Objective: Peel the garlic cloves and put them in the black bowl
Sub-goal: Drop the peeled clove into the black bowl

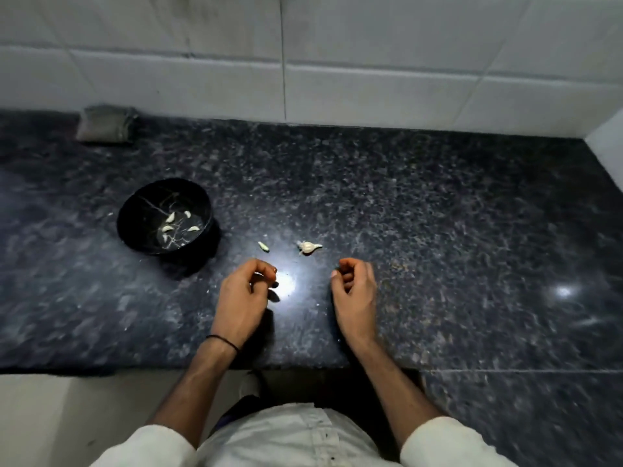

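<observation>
Countertop [438, 214]: polished speckled dark stone, glossy. Wall tiles [371, 62]: smooth white ceramic. Black bowl [135, 214]: shiny plastic-looking.

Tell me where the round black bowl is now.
In the head view, the round black bowl stands on the dark speckled stone counter, forward and left of the left hand, with a pale garlic clove to its right.

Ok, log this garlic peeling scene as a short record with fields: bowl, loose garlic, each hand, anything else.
bowl: round black bowl on the dark speckled stone counter, several peeled cloves inside
loose garlic: one pale clove; beside it a garlic piece with papery skin
left hand: fingers curled; contents unclear
right hand: fingers curled, nothing visible in it
other: folded grey cloth by the white tiled wall
</observation>
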